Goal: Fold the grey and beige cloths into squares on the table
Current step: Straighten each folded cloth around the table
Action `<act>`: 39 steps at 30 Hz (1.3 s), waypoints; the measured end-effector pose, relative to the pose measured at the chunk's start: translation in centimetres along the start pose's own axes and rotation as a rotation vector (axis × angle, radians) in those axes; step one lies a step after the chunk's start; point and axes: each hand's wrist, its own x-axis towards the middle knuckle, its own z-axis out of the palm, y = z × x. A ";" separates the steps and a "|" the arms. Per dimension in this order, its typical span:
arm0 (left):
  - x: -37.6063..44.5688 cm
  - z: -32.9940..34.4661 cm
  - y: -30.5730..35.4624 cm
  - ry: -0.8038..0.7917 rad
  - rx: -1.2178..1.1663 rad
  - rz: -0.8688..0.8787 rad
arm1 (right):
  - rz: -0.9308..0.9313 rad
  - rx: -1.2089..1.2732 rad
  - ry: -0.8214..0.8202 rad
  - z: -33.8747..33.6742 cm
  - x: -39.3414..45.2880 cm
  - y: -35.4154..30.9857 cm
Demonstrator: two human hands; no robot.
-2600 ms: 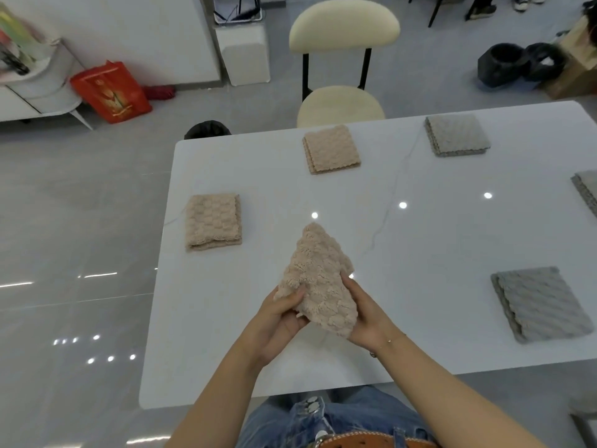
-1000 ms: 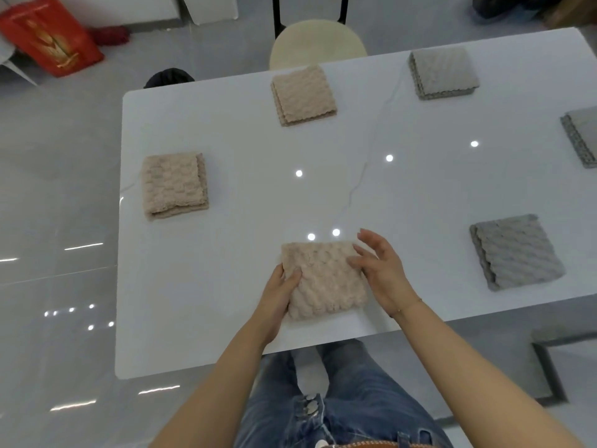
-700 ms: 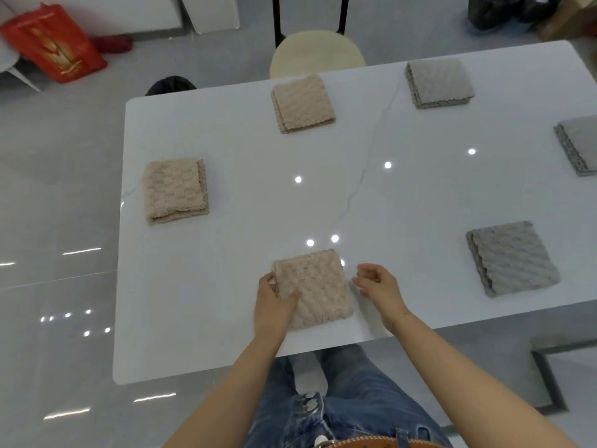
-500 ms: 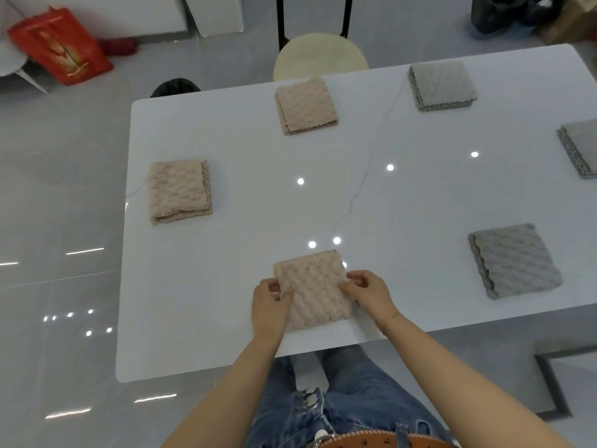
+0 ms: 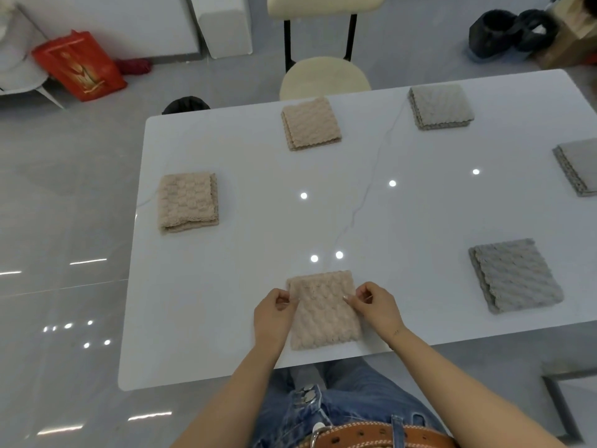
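From my remote feed: a person's two hands work a folded beige cloth (image 5: pixel 324 310) lying flat at the near edge of the white table (image 5: pixel 245 253), approx. centre. L hand (image 5: pixel 274 315) pinches the cloth's left side w/ curled fingers; R hand (image 5: pixel 376 305) pinches the right side the same way, fingers clamped on the fabric. I see two more beige squares: one at the left edge (image 5: pixel 188 202), one at the far side (image 5: pixel 310 123). Three grey squares lie on the right half: far (image 5: pixel 440 106), near right (image 5: pixel 514 274), and one cut off by the frame at the right edge (image 5: pixel 578 166). A cream chair (image 5: pixel 324 80) stands behind the table; a red bag (image 5: pixel 79 66) sits on the floor far left.
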 end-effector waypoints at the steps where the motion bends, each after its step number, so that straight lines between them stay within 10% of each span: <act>1: 0.1 0.0 -0.1 0.001 -0.008 -0.008 | -0.001 0.009 0.003 0.1 0.0 -0.1; 13: 1.3 0.2 -0.3 -0.049 0.062 -0.015 | 0.057 -0.117 0.019 1.2 0.9 -0.5; 21: -1.6 1.4 -1.9 -0.032 0.615 0.625 | -0.616 -0.660 -0.057 1.4 -0.8 0.8; 30: -0.1 3.0 -4.0 -0.271 1.021 0.421 | -0.543 -0.833 -0.233 2.6 0.4 2.0; 36: -0.9 1.9 -2.5 -0.202 0.373 0.385 | -0.438 -0.360 -0.121 0.9 -0.6 1.8; 39: -2.2 1.8 -0.9 -0.129 -0.036 0.069 | -0.213 -0.152 0.003 0.3 -1.0 2.1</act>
